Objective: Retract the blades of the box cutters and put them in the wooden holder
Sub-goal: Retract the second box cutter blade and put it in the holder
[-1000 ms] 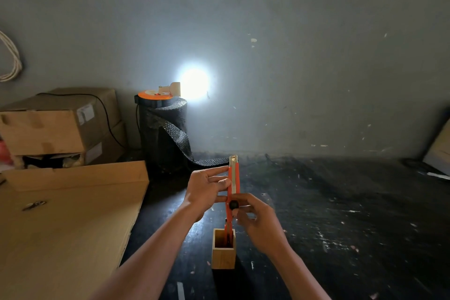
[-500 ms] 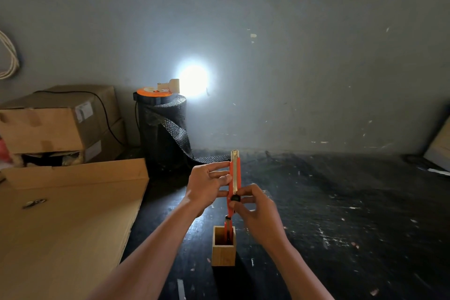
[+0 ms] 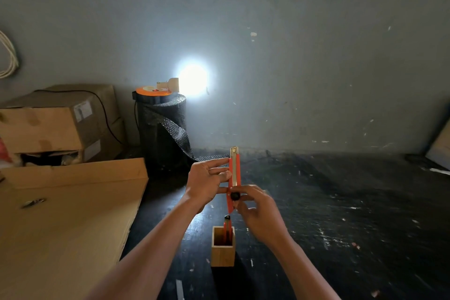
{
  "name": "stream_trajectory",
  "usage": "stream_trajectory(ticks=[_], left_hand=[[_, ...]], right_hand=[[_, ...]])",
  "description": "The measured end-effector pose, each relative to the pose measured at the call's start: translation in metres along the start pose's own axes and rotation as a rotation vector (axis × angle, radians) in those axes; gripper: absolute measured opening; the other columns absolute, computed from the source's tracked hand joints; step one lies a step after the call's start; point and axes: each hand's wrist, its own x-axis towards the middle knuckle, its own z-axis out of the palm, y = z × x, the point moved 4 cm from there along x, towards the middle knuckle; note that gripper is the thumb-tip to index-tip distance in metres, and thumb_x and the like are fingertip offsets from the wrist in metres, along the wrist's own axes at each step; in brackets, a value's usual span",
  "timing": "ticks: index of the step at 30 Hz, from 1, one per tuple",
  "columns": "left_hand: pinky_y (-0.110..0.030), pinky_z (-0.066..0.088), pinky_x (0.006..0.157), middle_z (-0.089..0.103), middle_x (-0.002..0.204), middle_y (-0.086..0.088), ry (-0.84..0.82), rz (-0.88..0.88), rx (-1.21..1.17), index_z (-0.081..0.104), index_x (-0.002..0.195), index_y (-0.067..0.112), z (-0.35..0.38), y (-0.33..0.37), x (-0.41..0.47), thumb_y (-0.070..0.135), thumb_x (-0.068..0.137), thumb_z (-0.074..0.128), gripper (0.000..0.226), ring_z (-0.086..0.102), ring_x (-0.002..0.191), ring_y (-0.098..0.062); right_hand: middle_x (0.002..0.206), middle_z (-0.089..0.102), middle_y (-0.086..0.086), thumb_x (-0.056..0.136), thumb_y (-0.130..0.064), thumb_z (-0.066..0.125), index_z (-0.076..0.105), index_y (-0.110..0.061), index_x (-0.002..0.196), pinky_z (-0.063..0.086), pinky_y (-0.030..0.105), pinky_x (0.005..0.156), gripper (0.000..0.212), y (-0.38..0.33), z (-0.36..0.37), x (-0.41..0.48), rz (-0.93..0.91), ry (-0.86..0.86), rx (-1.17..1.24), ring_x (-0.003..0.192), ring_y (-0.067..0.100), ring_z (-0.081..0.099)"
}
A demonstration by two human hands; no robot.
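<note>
While the left fingers [image 3: 222, 173] pinch the upper body of the cutter [image 3: 234, 178] from its side, the right fingers [image 3: 243, 198] close on its black slider knob [image 3: 235, 196]. The left hand [image 3: 207, 182] steadies; the right hand [image 3: 258, 214] works the knob. The cutter stands upright in the air, just above the holder [image 3: 223, 247], with metal showing at its top end. It looks light, stiff and slick plastic, so I judge the flat sides the safe hold, away from the tip. I count two cutters: this one and a second cutter [image 3: 227, 226] standing in the holder. One holder sits on the dark worktop [image 3: 341, 202], near its front edge, beside the cardboard [image 3: 60, 214].
</note>
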Motion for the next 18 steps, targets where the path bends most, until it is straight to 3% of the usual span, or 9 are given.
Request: stream_trajectory(ticks=[6,10,14,18], left_hand=[[-0.036,0.066,0.062,0.081,0.102,-0.016,0.002,-0.014,-0.015,0.072,0.126,0.004,0.003,-0.002,0.0,-0.009,0.09,0.07,0.038,0.082,0.082,-0.027],[-0.035,0.066,0.063,0.082,0.102,-0.014,0.009,-0.015,-0.004,0.073,0.124,0.006,0.003,-0.006,0.0,-0.01,0.09,0.07,0.038,0.082,0.083,-0.026],[-0.037,0.066,0.064,0.082,0.096,-0.012,0.011,-0.035,-0.014,0.073,0.122,0.007,0.001,-0.012,-0.002,-0.012,0.089,0.069,0.038,0.082,0.079,-0.027],[-0.038,0.066,0.065,0.083,0.095,-0.012,-0.01,-0.056,-0.025,0.073,0.12,0.007,-0.001,-0.028,-0.005,-0.011,0.091,0.068,0.035,0.082,0.08,-0.027]], right_hand=[[0.101,0.067,-0.015,0.092,-0.019,0.072,0.062,-0.027,0.102,0.052,0.005,0.061,0.017,0.001,0.001,0.003,0.036,0.05,0.042,0.087,-0.008,0.063],[0.104,0.072,-0.008,0.089,-0.02,0.076,0.066,-0.017,0.104,0.056,0.009,0.061,0.018,0.008,0.005,0.002,0.062,0.083,0.085,0.088,-0.001,0.067],[0.098,0.072,-0.014,0.087,-0.02,0.078,0.065,-0.024,0.096,0.057,0.013,0.063,0.016,0.015,0.009,0.005,0.078,0.046,0.109,0.092,0.003,0.069],[0.104,0.075,-0.007,0.091,-0.03,0.075,0.062,-0.028,0.104,0.065,0.036,0.082,0.019,0.026,0.013,0.013,0.129,0.016,0.218,0.098,0.011,0.074]])
